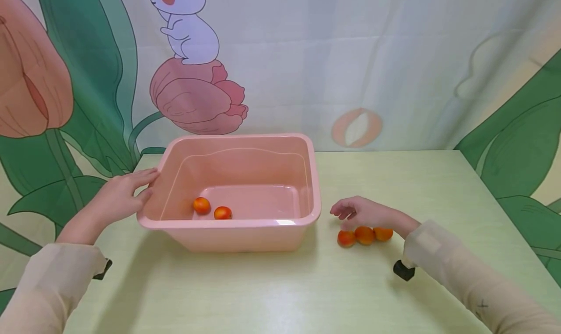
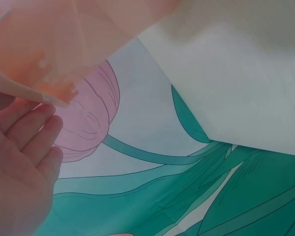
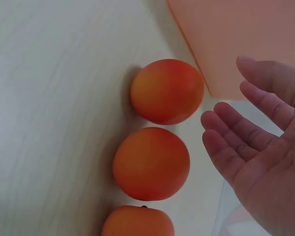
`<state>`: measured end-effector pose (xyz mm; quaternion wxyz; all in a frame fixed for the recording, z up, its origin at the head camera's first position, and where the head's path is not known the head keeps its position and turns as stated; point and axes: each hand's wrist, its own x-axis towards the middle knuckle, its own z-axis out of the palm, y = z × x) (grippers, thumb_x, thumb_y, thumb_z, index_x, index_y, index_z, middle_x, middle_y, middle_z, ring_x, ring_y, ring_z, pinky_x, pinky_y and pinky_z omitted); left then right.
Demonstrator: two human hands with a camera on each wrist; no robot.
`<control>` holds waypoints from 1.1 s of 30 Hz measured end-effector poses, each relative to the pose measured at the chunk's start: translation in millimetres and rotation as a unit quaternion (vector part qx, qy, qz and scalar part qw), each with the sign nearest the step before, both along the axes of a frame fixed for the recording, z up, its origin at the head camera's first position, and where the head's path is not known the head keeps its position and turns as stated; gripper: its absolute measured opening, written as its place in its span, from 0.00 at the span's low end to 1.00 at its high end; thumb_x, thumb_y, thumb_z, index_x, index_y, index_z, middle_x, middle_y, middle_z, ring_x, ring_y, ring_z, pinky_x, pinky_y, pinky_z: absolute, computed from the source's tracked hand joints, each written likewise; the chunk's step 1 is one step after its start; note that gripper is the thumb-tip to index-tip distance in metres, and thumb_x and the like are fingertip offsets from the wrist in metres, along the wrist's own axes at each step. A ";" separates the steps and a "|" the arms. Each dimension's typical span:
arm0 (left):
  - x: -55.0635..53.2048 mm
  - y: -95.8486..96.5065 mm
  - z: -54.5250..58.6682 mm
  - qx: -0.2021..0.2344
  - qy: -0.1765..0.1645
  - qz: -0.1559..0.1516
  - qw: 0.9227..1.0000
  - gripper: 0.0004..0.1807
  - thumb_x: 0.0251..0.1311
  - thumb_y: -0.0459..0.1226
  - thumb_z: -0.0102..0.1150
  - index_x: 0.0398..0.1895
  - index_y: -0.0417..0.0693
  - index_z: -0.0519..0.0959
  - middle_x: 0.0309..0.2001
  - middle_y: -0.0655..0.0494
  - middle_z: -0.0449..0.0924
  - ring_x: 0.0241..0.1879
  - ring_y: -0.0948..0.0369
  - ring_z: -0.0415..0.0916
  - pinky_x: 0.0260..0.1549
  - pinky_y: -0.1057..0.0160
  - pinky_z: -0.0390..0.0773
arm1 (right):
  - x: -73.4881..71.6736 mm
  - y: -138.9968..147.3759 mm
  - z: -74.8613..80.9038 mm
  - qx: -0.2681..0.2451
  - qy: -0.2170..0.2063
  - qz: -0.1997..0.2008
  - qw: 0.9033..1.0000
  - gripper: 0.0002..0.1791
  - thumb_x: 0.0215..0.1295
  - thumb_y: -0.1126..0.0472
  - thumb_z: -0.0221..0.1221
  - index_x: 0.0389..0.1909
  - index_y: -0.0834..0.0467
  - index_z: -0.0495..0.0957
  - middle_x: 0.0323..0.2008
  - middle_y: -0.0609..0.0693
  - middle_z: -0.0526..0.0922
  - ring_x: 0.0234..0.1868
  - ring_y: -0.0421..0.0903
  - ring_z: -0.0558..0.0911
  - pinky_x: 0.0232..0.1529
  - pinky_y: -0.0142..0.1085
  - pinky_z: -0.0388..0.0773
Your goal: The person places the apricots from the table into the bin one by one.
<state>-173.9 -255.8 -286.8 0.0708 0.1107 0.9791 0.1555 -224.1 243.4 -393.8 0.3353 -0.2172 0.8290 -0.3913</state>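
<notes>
We see a person's right hand just over three round, glossy orange-red fruits, its grip wide and holding nothing, fingers loosely bent. The left hand touches the left rim of a deep pink plastic tub with nearly straight fingers. The fruits sit close together on the pale wood-grain table, just right of the tub, their row running left to right; being round, they show us no clear long axis, though the rightmost turns a dark spot toward its middle neighbor. The tub's long axis also runs left to right, its mouth upward. Inside, we find two orange-red fruits near the left front. Behind hangs a white curtain printed with tulips.
</notes>
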 end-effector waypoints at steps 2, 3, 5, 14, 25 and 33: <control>-0.2 -0.1 -0.2 -0.001 0.002 -0.001 1.000 0.27 0.62 0.41 0.43 0.63 0.40 0.59 0.64 0.40 0.57 0.60 0.37 0.55 0.52 0.34 0.58 | 0.6 0.5 -1.8 0.008 -0.001 0.001 1.000 0.21 0.54 0.65 0.57 0.51 0.63 0.70 0.51 0.58 0.73 0.53 0.56 0.71 0.54 0.44 0.70; -0.3 -0.1 -0.3 -0.003 0.004 -0.002 1.000 0.27 0.62 0.40 0.43 0.63 0.40 0.59 0.64 0.40 0.57 0.60 0.37 0.55 0.52 0.35 0.58 | 1.0 0.5 -2.2 0.013 0.000 0.001 1.000 0.21 0.54 0.64 0.58 0.51 0.62 0.70 0.51 0.58 0.73 0.53 0.56 0.71 0.54 0.44 0.70; -0.5 -0.2 -0.4 -0.006 0.007 -0.004 1.000 0.27 0.62 0.40 0.43 0.63 0.40 0.59 0.64 0.40 0.58 0.60 0.37 0.55 0.52 0.35 0.58 | 1.5 0.6 -2.8 0.024 0.005 0.006 1.000 0.22 0.54 0.63 0.58 0.51 0.61 0.70 0.51 0.56 0.74 0.53 0.55 0.71 0.54 0.45 0.70; -0.5 -0.5 -0.5 -0.006 0.001 -0.001 1.000 0.27 0.62 0.41 0.43 0.64 0.41 0.58 0.64 0.40 0.57 0.60 0.37 0.54 0.52 0.34 0.57 | 7.6 -0.8 -4.5 0.081 0.026 0.023 0.996 0.24 0.51 0.62 0.61 0.52 0.56 0.71 0.50 0.52 0.74 0.52 0.52 0.70 0.54 0.47 0.67; -1.1 -2.0 -2.9 -0.006 0.002 0.000 1.000 0.27 0.62 0.41 0.43 0.64 0.42 0.58 0.64 0.41 0.57 0.60 0.37 0.54 0.52 0.35 0.58 | 9.6 -2.1 -6.4 0.110 0.030 0.035 0.993 0.26 0.49 0.65 0.62 0.53 0.56 0.70 0.50 0.53 0.73 0.52 0.50 0.70 0.55 0.47 0.67; -1.1 -2.3 -3.0 -0.008 0.005 0.000 1.000 0.27 0.62 0.40 0.44 0.64 0.41 0.59 0.64 0.41 0.57 0.60 0.37 0.55 0.52 0.34 0.58 | 7.1 -3.2 -9.7 0.129 0.031 0.023 0.991 0.23 0.50 0.67 0.59 0.50 0.53 0.72 0.43 0.49 0.75 0.42 0.46 0.72 0.48 0.40 0.72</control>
